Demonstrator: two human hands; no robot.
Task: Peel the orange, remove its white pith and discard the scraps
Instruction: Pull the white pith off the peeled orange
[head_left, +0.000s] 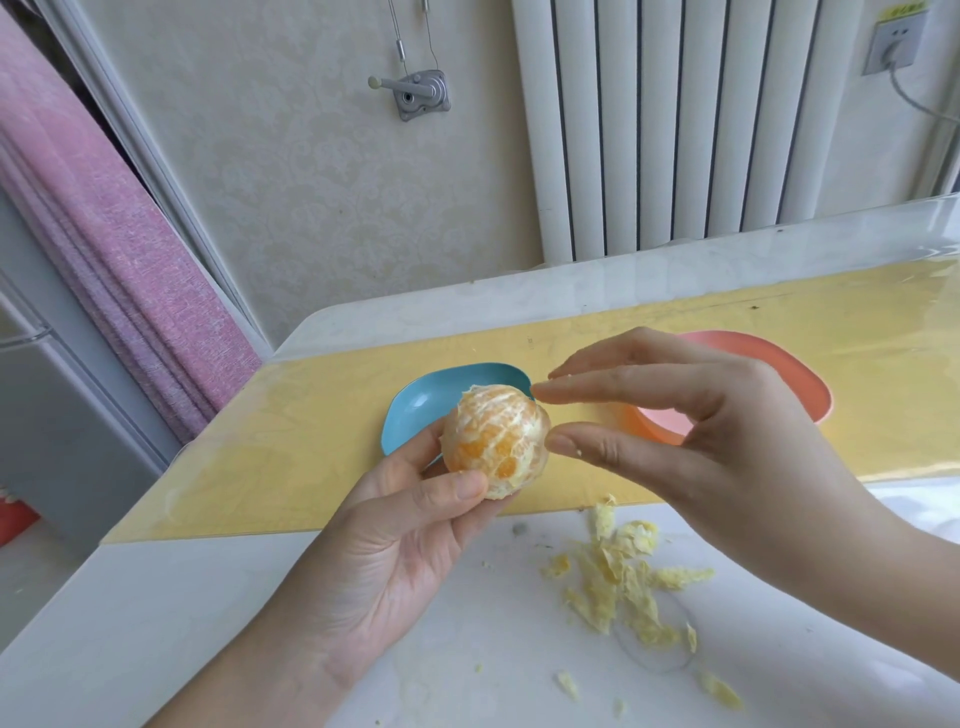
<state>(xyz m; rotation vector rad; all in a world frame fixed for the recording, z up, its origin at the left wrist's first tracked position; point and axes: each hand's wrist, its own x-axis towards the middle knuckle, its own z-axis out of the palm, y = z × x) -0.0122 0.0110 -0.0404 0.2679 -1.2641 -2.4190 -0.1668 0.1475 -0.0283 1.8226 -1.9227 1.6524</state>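
My left hand (410, 540) holds a peeled orange (496, 439) above the table, thumb and fingers wrapped around its lower side. White pith still streaks the fruit's surface. My right hand (691, 431) hovers just right of the orange with fingers spread; the thumb tip nearly touches the fruit and holds nothing I can see. A pile of pale yellow pith scraps (623, 582) lies on the white table surface below my right hand.
A blue dish (415, 410) sits on the yellow mat (291, 452) behind the orange. A pink dish (800, 374) lies partly hidden behind my right hand. A radiator (675, 124) and wall stand beyond the table's far edge; a pink curtain (104, 260) hangs left.
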